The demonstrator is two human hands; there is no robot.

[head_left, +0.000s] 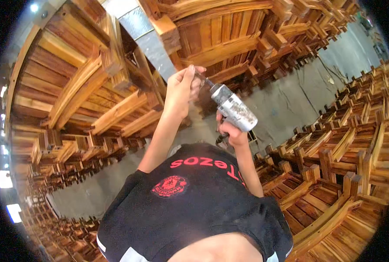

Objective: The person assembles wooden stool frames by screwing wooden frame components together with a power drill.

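Note:
My right hand is wrapped round the grip of a worn, grey-and-white power drill. The drill tilts up and to the left, its dark nose and bit reaching my left hand. There the thumb and fingers are pinched together at the tip of the bit. Whatever small thing they hold is hidden or too blurred to name. Just beyond my left hand stands a wooden piece with slats and a thick post.
Slatted wooden furniture pieces crowd the left side, and more rows fill the right. Grey floor runs between them. A pale grey strip lies between two pieces at the top. My black shirt takes up the lower middle.

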